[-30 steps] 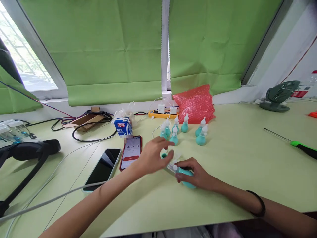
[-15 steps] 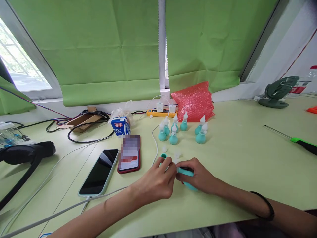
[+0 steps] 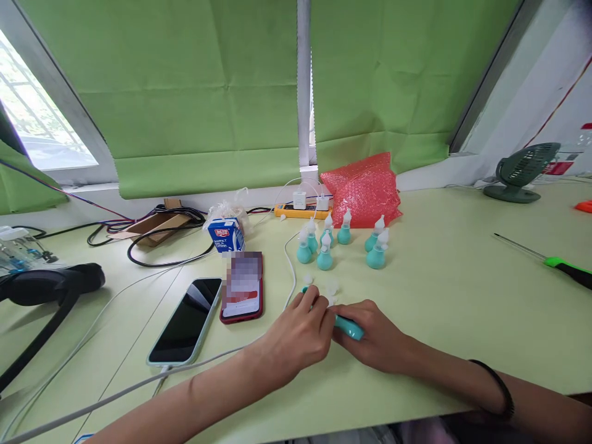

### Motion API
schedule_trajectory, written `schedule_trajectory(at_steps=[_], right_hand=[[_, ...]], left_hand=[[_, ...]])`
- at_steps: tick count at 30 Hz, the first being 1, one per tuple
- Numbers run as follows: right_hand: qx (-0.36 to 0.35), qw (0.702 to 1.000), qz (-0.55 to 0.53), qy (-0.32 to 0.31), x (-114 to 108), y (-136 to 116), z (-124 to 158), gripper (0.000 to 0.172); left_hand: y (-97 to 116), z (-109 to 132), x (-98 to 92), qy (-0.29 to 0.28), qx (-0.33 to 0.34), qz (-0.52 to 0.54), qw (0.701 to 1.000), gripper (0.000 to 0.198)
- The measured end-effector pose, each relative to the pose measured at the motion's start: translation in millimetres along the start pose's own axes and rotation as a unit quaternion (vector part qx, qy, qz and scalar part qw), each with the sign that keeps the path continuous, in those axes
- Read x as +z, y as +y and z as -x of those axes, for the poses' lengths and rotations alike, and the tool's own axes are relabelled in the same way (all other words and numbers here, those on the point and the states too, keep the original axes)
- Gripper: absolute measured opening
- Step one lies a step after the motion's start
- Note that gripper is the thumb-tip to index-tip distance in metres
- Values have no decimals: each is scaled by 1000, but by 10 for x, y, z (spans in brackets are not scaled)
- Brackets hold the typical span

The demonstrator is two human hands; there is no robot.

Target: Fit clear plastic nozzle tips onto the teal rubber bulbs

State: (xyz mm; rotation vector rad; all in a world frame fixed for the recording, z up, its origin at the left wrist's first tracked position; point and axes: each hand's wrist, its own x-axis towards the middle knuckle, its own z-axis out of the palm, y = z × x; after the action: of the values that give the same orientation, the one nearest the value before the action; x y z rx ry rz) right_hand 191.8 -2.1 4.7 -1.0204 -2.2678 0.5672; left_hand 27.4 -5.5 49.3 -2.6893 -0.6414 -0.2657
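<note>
My right hand (image 3: pixel 370 333) is closed around a teal rubber squeeze bulb (image 3: pixel 350 328), tilted on its side. Against its left end, my left hand (image 3: pixel 303 333) has its fingers curled in a pinch; what sits between them is hidden. Just beyond the left fingers the rim of another teal piece (image 3: pixel 304 289) peeks out, mostly covered. Small clear plastic pieces (image 3: pixel 332 288) lie past the fingertips, and a small whitish cap (image 3: pixel 308 279) lies left of them. Several teal bulbs with clear pointed tips (image 3: pixel 324 259) stand upright farther back.
A red bubble-wrap bag (image 3: pixel 363 191) and an orange power strip (image 3: pixel 300 212) lie at the back. Two phones, one dark-screened (image 3: pixel 185 324) and one red-cased (image 3: pixel 242 288), lie left. A cable (image 3: pixel 203 359) runs under my left forearm. A screwdriver (image 3: pixel 550 261) and fan (image 3: pixel 522 172) are right.
The bulb in my right hand has turned and slipped deeper into the grip. My left hand has shifted slightly right, covering more of the teal piece behind it.
</note>
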Motion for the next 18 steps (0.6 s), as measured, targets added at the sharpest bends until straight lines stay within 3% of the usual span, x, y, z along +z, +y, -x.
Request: schedule_trajectory(at_steps=[5,9,13,16,18], right_hand=[[56,990,-125,30,-58,2,-37,12],[97,955,-272,63,-109,-24,-66,16],[145,907,-389,75,-123,-18,-88,20],[202,871,-441,81,-133,59,-126,24],[216,862,-446,109,-143,125,-159,25]], left_hand=[[-5,-7,108,93,-63,51,992,19],[-36,-56,187,203,-150,198,947,12],[-27,-122,213,238,-188,241,922,12],[-43,-153,171,268,-174,223,921,12],[-78,-180,131,259,-165,198,931,11]])
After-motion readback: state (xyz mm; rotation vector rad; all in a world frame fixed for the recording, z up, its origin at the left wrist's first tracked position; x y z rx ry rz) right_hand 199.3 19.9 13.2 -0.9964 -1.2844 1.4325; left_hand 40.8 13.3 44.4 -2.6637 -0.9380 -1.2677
